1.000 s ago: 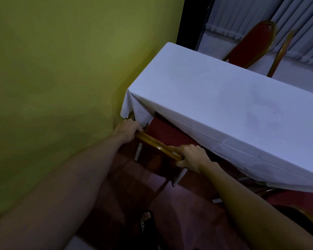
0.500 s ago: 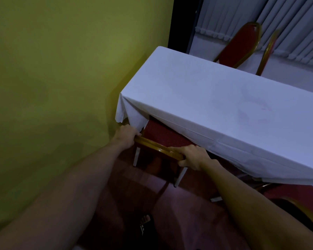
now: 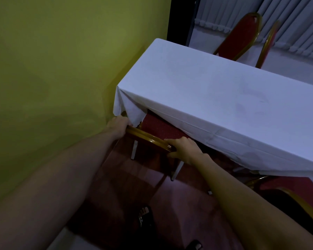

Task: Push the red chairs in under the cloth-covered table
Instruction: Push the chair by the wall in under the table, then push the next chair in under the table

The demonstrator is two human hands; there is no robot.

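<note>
A red chair [image 3: 163, 127] with a gold frame stands at the near left corner of the table, its seat partly hidden under the hanging white cloth [image 3: 215, 98]. My left hand [image 3: 118, 125] grips the left end of the chair's gold top rail, right by the cloth's corner. My right hand [image 3: 185, 148] is closed on the rail's right end. Two white chair legs show below the rail. Another red chair [image 3: 285, 186] stands at the lower right, its seat partly under the cloth.
A yellow-green wall [image 3: 61, 78] runs close along the left of the chair. Two more red chairs [image 3: 239, 36] stand beyond the table's far side, before pale curtains. My sandalled feet [image 3: 145, 215] are on the dark red floor.
The chair has slid a little further under the cloth, both hands still on its top rail. My view has shifted slightly left.
</note>
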